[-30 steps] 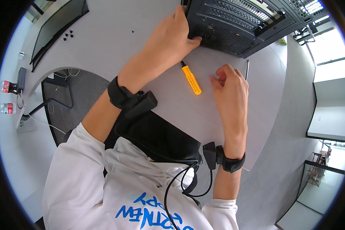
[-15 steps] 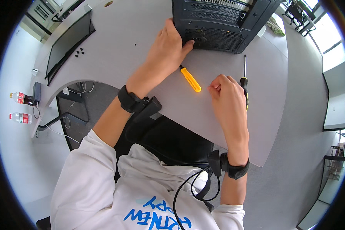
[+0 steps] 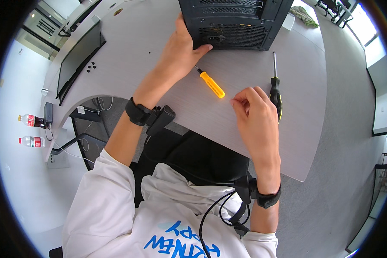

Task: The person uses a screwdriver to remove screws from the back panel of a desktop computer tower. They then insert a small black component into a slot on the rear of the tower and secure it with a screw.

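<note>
A black computer case (image 3: 234,28) stands at the far middle of the desk, its vented panel with a power socket facing me. My left hand (image 3: 179,52) is closed on its near left corner, thumb along the lower edge. My right hand (image 3: 257,107) hovers over the desk with thumb and fingers pinched together; whatever they hold, if anything, is too small to name. Between the hands lies a yellow-handled screwdriver (image 3: 212,84), its shaft partly behind my left hand. A larger black and yellow screwdriver (image 3: 275,90) lies just right of my right hand, shaft pointing away.
Several small black parts (image 3: 91,67) lie by a dark monitor (image 3: 79,58) on the left, and a tiny dark piece (image 3: 149,52) sits left of the case. Far right is a green cloth (image 3: 304,16). The desk's curved edge (image 3: 116,97) borders my left side.
The whole view has shifted a little. My right hand has come slightly nearer me relative to the screwdrivers, still pinched. My left hand keeps its hold on the case.
</note>
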`<act>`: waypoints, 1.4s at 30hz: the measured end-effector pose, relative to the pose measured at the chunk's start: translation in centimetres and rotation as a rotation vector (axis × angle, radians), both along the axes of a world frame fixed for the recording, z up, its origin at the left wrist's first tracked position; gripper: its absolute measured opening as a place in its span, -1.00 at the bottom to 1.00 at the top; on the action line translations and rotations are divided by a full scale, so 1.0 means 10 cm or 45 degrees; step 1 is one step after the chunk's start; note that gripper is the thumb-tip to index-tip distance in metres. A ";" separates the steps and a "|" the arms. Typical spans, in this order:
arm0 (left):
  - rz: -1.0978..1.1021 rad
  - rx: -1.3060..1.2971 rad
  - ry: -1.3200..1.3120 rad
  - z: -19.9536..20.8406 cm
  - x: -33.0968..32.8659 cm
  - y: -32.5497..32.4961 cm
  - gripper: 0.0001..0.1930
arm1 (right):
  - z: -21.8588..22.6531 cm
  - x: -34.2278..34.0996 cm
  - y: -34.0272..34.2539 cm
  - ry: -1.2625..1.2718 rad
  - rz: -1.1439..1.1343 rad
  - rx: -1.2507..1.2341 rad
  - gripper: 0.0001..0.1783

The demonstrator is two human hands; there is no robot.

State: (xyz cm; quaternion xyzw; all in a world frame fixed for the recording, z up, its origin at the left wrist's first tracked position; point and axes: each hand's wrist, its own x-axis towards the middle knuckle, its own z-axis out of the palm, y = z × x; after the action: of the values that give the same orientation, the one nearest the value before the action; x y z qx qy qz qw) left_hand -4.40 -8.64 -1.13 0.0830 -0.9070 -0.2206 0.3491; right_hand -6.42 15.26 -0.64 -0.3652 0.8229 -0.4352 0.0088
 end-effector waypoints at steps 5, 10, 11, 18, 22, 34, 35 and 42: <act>0.068 0.004 -0.089 0.06 0.01 -0.02 -0.24 | 0.00 0.04 -0.05 -0.011 0.028 -0.013 -0.87; 0.112 0.035 -0.190 0.10 0.01 -0.02 -0.31 | 0.08 0.01 -0.14 0.013 0.045 -0.060 -0.88; 0.111 0.020 -0.181 0.09 0.01 -0.02 -0.33 | 0.10 0.00 -0.16 0.008 0.042 -0.069 -0.88; 0.045 -0.005 -0.040 0.00 -0.03 -0.10 -0.28 | 0.20 -0.20 -0.44 0.108 -0.027 -0.169 -0.92; 0.089 0.115 -0.138 -0.01 -0.03 -0.10 -0.32 | 0.18 -0.39 -0.70 0.013 -0.152 -0.131 -0.91; 0.021 0.234 -0.137 -0.06 -0.05 -0.16 -0.32 | -0.10 -0.56 -1.01 -0.429 -0.155 -0.551 -0.81; 0.032 0.252 -0.142 -0.07 -0.05 -0.16 -0.32 | -0.10 -0.56 -1.01 -0.429 -0.150 -0.544 -0.81; -0.001 0.181 -0.121 -0.04 -0.04 -0.16 -0.33 | -0.03 -0.52 -1.01 -0.311 -0.126 -0.533 -0.85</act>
State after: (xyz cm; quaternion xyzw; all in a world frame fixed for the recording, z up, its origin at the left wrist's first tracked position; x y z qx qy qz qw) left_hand -4.81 -10.26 -1.56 0.1178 -0.9046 -0.2803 0.2988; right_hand -11.59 5.15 -0.96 -0.2631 0.7245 -0.6370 0.0110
